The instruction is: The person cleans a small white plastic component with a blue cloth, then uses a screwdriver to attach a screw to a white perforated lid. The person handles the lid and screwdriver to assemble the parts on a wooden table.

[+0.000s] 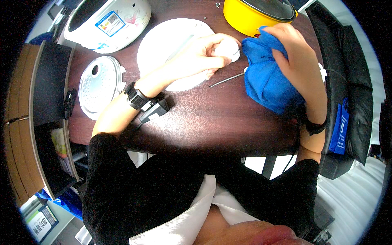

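Note:
Over the dark wooden table, my left hand (210,53) is closed round a small white round part (228,50), above the right edge of a large white disc (157,43). My right hand (292,53) grips a blue cloth (265,77) close by on the right; its lower part hangs down toward the tabletop. Between the two hands lies a thin metal rod (225,80), perhaps a screwdriver shaft, its right end hidden near the cloth. A clear lid with small holes (98,87) rests left of the disc.
A white rice cooker body (118,24) stands at the far left, a yellow pot with a dark lid (245,18) at the far right. Small screws (217,5) lie at the back. A black adapter (155,110) sits under my left wrist. A black sofa (347,81) borders the right side.

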A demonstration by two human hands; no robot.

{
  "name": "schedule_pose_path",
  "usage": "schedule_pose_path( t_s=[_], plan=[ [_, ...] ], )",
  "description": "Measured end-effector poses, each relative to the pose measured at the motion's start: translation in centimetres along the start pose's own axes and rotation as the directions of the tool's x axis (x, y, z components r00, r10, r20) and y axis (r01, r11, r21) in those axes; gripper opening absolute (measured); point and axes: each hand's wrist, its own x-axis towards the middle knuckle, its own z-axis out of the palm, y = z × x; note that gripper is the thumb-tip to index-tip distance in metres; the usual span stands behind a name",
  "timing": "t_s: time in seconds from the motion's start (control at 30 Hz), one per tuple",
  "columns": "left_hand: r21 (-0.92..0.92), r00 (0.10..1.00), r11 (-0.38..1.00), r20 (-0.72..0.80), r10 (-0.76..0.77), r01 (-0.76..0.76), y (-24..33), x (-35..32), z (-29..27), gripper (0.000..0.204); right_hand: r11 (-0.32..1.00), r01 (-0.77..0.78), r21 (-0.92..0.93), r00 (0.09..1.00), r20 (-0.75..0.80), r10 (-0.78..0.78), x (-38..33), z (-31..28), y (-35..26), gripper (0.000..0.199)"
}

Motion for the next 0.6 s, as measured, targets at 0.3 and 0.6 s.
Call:
schedule_pose_path(
  t_s=[0.3, 0.6],
  plan=[
    [0.114, 0.998, 0.992, 0.002, -0.057, 0.056, 0.1, -0.1, 0.5, 0.043, 0.984, -0.031, -0.174, 0.999, -0.019, 0.028, -0.3, -0.7, 0.5, 0.044],
    [0.194, 0.996, 0.978, 0.041, -0.085, 0.076, 0.3, -0.1, 0.5, 0.038, 0.935, 0.082, 0.346, 0.987, 0.100, -0.124, -0.2, 2.6, -3.0, 0.030]
  ],
)
